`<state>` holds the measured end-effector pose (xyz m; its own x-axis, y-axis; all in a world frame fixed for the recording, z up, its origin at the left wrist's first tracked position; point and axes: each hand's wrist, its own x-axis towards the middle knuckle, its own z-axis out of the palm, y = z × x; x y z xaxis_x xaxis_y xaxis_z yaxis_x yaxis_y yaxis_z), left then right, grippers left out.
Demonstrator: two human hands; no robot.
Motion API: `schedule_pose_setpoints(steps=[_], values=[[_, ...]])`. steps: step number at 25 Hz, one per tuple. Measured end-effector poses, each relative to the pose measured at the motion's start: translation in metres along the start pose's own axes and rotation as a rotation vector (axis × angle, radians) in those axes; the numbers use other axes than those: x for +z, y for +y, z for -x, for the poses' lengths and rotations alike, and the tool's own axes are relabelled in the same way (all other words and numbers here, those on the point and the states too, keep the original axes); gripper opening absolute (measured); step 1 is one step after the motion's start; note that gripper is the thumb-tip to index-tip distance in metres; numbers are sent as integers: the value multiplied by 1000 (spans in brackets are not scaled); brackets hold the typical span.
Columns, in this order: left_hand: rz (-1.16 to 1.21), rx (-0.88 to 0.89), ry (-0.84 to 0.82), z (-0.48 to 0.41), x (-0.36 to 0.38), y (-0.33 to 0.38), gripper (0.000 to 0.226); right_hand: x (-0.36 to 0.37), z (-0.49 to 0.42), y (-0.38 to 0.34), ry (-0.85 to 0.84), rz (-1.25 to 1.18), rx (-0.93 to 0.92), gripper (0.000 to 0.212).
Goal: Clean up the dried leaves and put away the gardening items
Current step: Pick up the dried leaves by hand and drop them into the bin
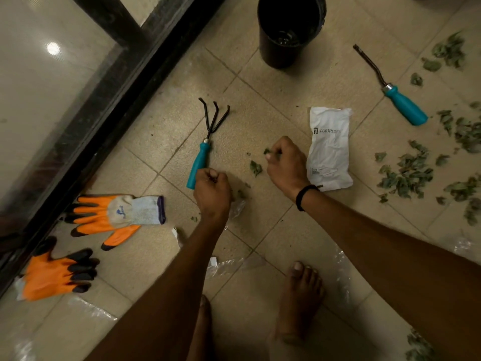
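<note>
Dried green leaves lie scattered over the tiled floor at the right, and a few bits lie between my hands. My right hand pinches a small leaf piece near the floor. My left hand is curled into a fist just right of the teal-handled hand rake; some dark bits show in its fingers. A second teal-handled tool lies at the upper right. Two orange gloves lie at the left. A black pot stands at the top.
A white printed packet lies beside my right wrist. Clear plastic wrap is spread over the floor near my bare feet. A dark-framed glass door runs along the left.
</note>
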<state>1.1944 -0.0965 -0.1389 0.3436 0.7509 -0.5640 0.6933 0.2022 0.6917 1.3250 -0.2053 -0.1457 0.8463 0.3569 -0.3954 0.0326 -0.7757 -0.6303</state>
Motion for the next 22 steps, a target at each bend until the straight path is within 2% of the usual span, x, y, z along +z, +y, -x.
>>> schedule_pose_setpoints(steps=[1, 4, 5, 8, 11, 13, 16, 22], values=[[76, -20, -26, 4, -1, 0, 3, 1, 9, 6, -18, 30, -44, 9], [167, -38, -85, 15, -6, 1, 20, 22, 26, 13, -97, 130, -170, 36], [175, -43, -102, 16, -7, -1, 23, 32, 29, 12, -105, 174, -217, 39], [202, -61, -103, 20, -13, -11, 32, 54, 32, 12, -23, 326, -320, 33], [220, -67, -1, 26, -21, -18, 43, 60, 34, 16, 11, 372, -424, 12], [209, -88, 55, 27, -30, -25, 48, 60, 35, 14, 34, 299, -370, 10], [165, -116, 107, 27, -42, -38, 40, 54, 35, 1, 41, 74, -102, 10], [-182, 19, 244, 31, -63, -55, 36, 52, 71, 9, -100, 36, -177, 22]])
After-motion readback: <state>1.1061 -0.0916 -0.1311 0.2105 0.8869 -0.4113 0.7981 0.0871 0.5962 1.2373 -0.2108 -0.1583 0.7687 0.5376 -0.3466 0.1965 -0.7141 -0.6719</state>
